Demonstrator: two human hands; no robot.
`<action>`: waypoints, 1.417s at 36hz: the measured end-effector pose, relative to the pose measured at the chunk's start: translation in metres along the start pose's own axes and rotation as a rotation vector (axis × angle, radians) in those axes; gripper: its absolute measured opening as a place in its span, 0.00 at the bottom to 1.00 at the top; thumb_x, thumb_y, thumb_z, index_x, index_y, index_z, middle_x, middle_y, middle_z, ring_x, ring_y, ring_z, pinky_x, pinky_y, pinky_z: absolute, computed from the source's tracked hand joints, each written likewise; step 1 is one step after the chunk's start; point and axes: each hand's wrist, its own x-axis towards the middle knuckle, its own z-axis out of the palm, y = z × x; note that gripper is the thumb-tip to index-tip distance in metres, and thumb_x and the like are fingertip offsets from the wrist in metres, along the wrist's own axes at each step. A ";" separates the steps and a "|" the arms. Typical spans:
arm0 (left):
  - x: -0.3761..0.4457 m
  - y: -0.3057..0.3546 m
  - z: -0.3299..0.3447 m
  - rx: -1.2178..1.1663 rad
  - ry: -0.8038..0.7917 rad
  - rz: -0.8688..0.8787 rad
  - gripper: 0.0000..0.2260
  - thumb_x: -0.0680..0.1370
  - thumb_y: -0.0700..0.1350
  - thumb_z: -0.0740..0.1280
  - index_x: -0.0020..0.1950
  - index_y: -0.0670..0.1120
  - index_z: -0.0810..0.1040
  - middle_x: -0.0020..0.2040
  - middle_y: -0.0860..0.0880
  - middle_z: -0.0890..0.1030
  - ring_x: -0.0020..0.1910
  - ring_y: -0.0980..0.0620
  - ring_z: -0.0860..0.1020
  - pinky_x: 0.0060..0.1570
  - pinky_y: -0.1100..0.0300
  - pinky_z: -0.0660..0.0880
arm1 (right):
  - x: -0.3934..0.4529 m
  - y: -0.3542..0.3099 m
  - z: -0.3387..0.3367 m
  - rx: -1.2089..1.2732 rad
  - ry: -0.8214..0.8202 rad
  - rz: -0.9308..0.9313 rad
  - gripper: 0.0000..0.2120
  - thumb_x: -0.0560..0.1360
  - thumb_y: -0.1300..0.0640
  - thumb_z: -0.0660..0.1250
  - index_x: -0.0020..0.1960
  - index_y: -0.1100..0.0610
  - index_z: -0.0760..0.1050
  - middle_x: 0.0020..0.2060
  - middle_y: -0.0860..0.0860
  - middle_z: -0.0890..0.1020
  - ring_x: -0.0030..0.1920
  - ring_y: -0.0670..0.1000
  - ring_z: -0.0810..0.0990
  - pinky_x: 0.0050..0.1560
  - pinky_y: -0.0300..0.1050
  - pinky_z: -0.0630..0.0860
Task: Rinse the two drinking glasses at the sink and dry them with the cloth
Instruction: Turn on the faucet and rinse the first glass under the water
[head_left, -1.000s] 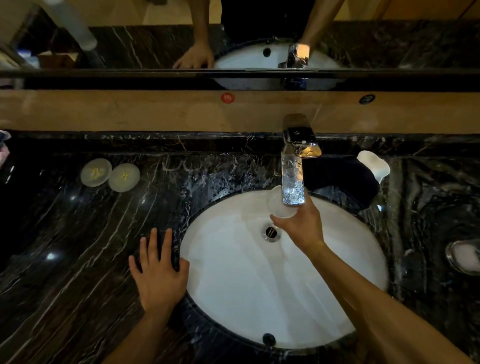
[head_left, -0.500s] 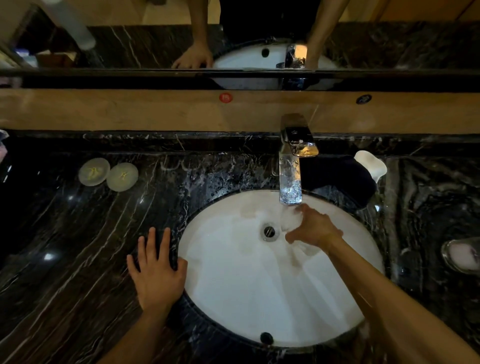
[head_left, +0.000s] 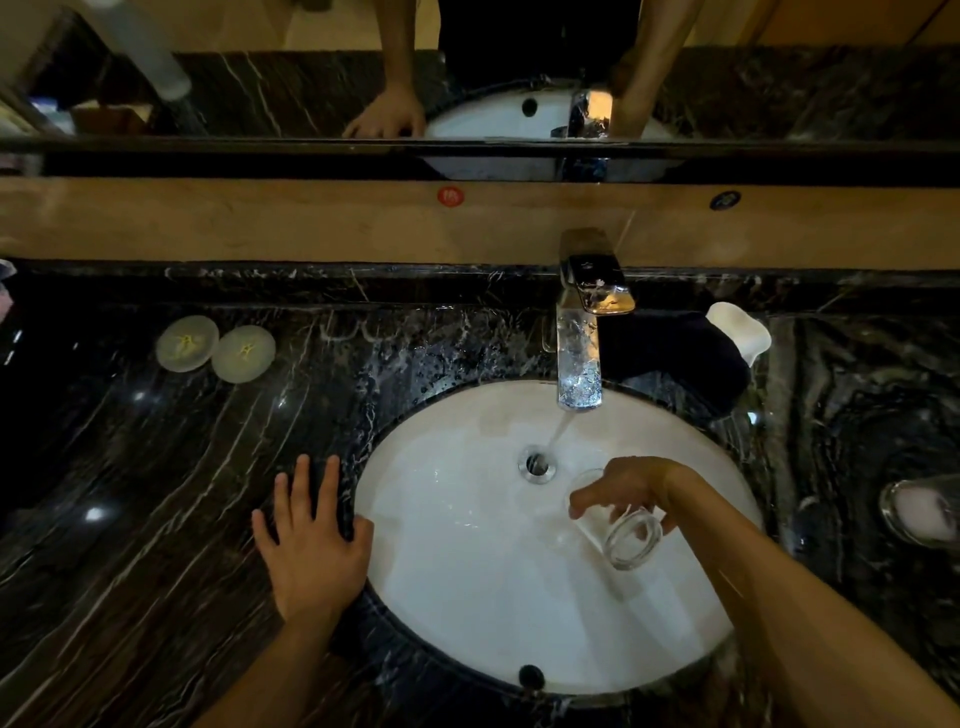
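Head view looks down on a dark marble counter (head_left: 156, 493) holding a white oval sink (head_left: 467, 597), where the tap (head_left: 579, 358) runs a thin stream toward the drain (head_left: 537, 463). Behind the tap lies a dark cloth (head_left: 675, 358), probably kept close for drying. The left hand (head_left: 309, 540) rests flat and empty on the counter at the basin's rim, apparently as a brace. The right hand (head_left: 631, 488) grips a glass (head_left: 621, 530) tipped over the basin beside the stream, likely draining it. Another glass (head_left: 922, 512) waits at far right.
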 end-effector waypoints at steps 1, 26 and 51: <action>0.000 0.000 0.000 0.000 0.001 0.000 0.34 0.73 0.59 0.55 0.80 0.55 0.58 0.80 0.46 0.59 0.79 0.42 0.55 0.73 0.34 0.52 | 0.000 -0.001 -0.001 0.005 0.004 -0.008 0.23 0.64 0.37 0.76 0.46 0.53 0.75 0.45 0.52 0.84 0.41 0.51 0.82 0.37 0.43 0.79; -0.001 0.002 -0.004 -0.009 -0.012 0.004 0.34 0.73 0.59 0.54 0.80 0.54 0.60 0.80 0.46 0.59 0.79 0.42 0.56 0.73 0.34 0.52 | 0.015 -0.012 0.021 0.360 0.668 -0.565 0.43 0.61 0.57 0.83 0.72 0.53 0.68 0.59 0.46 0.74 0.61 0.54 0.73 0.55 0.47 0.74; 0.000 0.003 -0.005 -0.026 -0.010 0.005 0.34 0.73 0.60 0.53 0.80 0.55 0.59 0.80 0.46 0.60 0.79 0.41 0.56 0.73 0.33 0.52 | 0.012 -0.025 0.031 0.605 0.832 -0.598 0.44 0.62 0.57 0.83 0.74 0.50 0.66 0.64 0.47 0.73 0.67 0.53 0.69 0.62 0.47 0.70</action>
